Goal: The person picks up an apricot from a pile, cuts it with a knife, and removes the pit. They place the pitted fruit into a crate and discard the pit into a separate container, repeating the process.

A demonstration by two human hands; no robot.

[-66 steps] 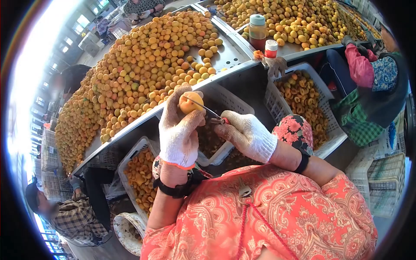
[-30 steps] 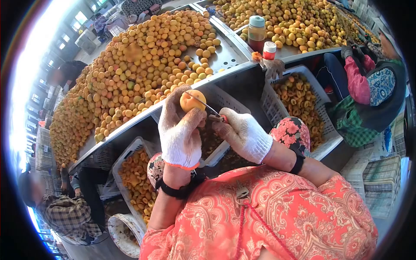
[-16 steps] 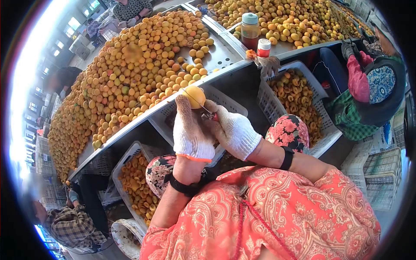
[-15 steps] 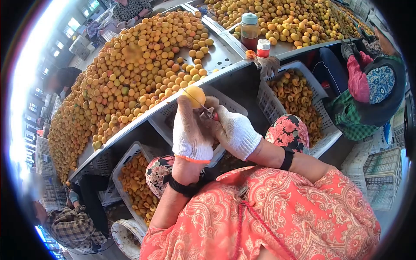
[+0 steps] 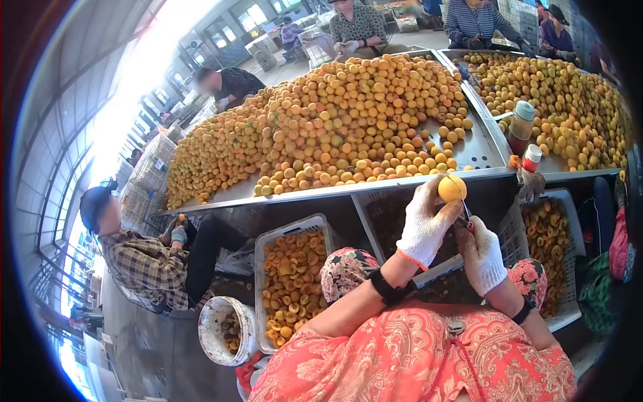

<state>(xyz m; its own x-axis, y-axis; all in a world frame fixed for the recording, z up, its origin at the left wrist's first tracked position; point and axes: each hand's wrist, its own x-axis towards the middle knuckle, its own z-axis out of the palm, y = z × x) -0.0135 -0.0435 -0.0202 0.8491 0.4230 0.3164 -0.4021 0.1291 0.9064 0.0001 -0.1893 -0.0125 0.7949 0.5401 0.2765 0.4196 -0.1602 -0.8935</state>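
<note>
Gloved in white with a stained palm, my left hand (image 5: 420,228) grips a whole yellow apricot (image 5: 452,189) between thumb and fingers. A thin dark line runs over the fruit's skin. Just below it, my right hand (image 5: 482,254), also gloved, is closed around a small knife (image 5: 467,213) with a red handle, its blade pointing up at the apricot's underside. Both hands are held close together above my lap, in front of the metal table edge (image 5: 375,189). A heap of apricots (image 5: 348,120) covers the table beyond them.
Crates of halved apricots stand at my left (image 5: 260,268) and right (image 5: 575,268). A stained white bucket (image 5: 213,331) is beside the left crate. A green-lidded bottle (image 5: 521,127) and a red jar (image 5: 531,159) stand on the table. A person in a checked shirt (image 5: 147,268) sits at left; others work across the table.
The view has swung left and up, so the table and hands appear further right. My hands still hold the apricot and the knife, with more of the blade showing below the fruit.
</note>
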